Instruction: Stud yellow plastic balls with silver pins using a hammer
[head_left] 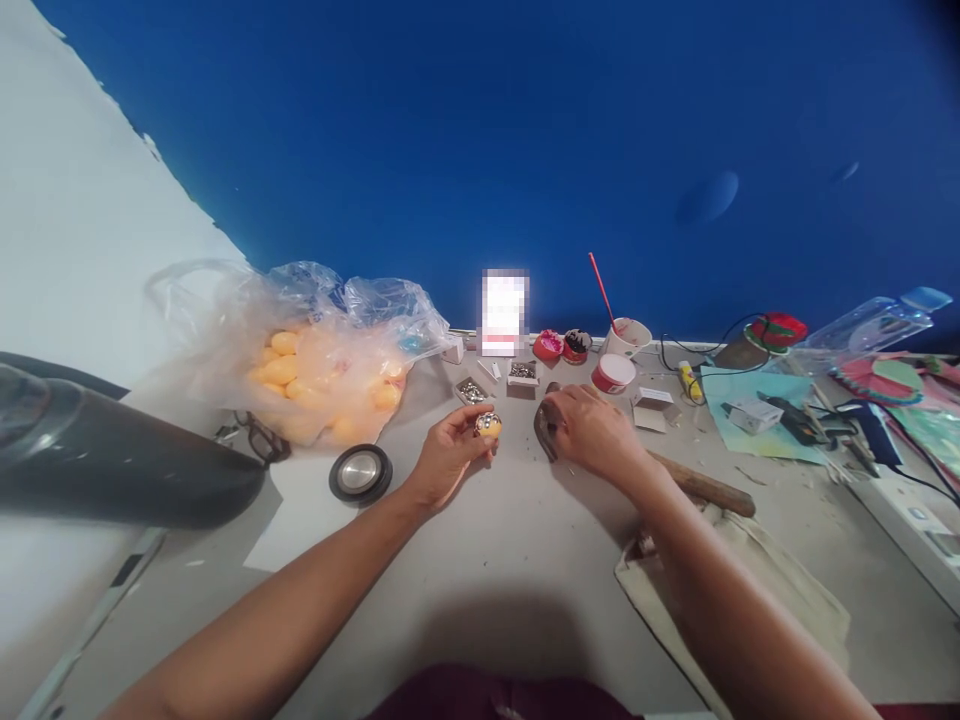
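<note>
My left hand (448, 455) pinches a small yellow-orange ball (489, 427) between thumb and fingers. Shiny silver studs, like thumbtack heads, cover the ball's upper part. To its right, my right hand (592, 430) is closed around a hammer near its metal head (545, 432). The wooden hammer handle (705, 485) sticks out beyond my right wrist, slanting toward the lower right. Just behind the ball are two small open boxes of silver tacks, one tilted tack box (471, 391) and another tack box (523, 374).
A clear plastic bag (330, 385) of yellow balls lies at left, near a dark cylinder (112, 450) and a round black-rimmed lid (361, 473). Behind stand a lit screen (504, 310) and a paper cup (630, 338). A glue gun (802, 420) and cloth (750, 590) lie at right.
</note>
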